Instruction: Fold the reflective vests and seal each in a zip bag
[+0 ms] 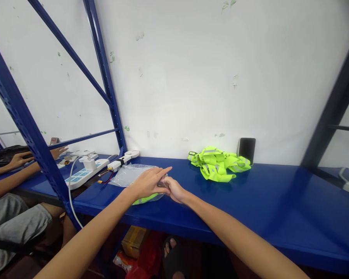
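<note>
Both hands on the clear bag (130,174): left hand (149,182) flat, pressing; right hand (174,190) grip pinched on its edge. Keep the vest inside flat, squeeze air out evenly.

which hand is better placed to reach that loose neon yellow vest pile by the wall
Right, probably. The right hand lies on the side nearer the crumpled neon yellow vest pile, with bare blue metal shelf between them. The left hand rests flat on the clear plastic bag, farther away.
</note>
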The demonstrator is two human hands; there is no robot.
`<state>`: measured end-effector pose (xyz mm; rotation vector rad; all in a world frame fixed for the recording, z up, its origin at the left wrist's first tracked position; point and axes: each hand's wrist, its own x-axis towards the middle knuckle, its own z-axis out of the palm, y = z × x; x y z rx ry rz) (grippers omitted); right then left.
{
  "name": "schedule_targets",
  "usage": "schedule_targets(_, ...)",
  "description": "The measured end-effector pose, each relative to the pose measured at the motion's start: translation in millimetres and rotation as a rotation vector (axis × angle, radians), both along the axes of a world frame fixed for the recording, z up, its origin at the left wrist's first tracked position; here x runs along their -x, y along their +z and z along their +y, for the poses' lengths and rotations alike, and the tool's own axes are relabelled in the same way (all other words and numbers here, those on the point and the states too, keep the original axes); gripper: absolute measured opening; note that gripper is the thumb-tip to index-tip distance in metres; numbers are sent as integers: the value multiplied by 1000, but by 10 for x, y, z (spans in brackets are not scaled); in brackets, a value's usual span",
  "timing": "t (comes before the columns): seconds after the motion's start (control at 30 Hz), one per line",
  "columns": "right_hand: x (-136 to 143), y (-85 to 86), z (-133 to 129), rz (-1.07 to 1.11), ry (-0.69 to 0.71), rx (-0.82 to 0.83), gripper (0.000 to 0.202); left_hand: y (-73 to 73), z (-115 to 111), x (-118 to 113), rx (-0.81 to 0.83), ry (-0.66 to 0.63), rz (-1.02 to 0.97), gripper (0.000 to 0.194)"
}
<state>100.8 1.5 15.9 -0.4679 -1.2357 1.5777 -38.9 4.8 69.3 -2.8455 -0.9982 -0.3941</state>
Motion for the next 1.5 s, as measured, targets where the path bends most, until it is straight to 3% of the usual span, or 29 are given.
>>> schedule_targets(0.07,6,-2,-23,19,39,72,24,62,-36,8,73,14,-72,86)
schedule_targets(0.2,-86,-2,4,-21,114,189,36,134,-30,62,297,90,-298,58)
schedule_targets(0.27,-145,1,35,-24,160,209,47,130,14,76,362,178,-298,55)
schedule_targets(0.33,-189,-4,58,-71,175,177,55,110,64,77,354,243,-221,55)
schedule_targets(0.53,-278,-96,52,-270,26,-33,42,63,111,57,268,302,-107,50)
schedule_targets(0.87,-351,-150,-4,-273,-78,47,42,13,101,32,157,323,-69,47)
schedule_targets(1.03,-281,-143,-27,-198,-185,34,64,57,54,3,135,340,-42,40)
schedule_targets(1.3,-288,-104,-56,-129,-176,12,108,106,37,16,155,374,-37,44)
schedule_targets(1.37,-289,-123,-43,-143,-199,34,103,97,44,20,145,374,-44,45)
schedule_targets(1.5,-286,-158,-16,-196,-199,103,65,83,56,16,111,350,-61,42)
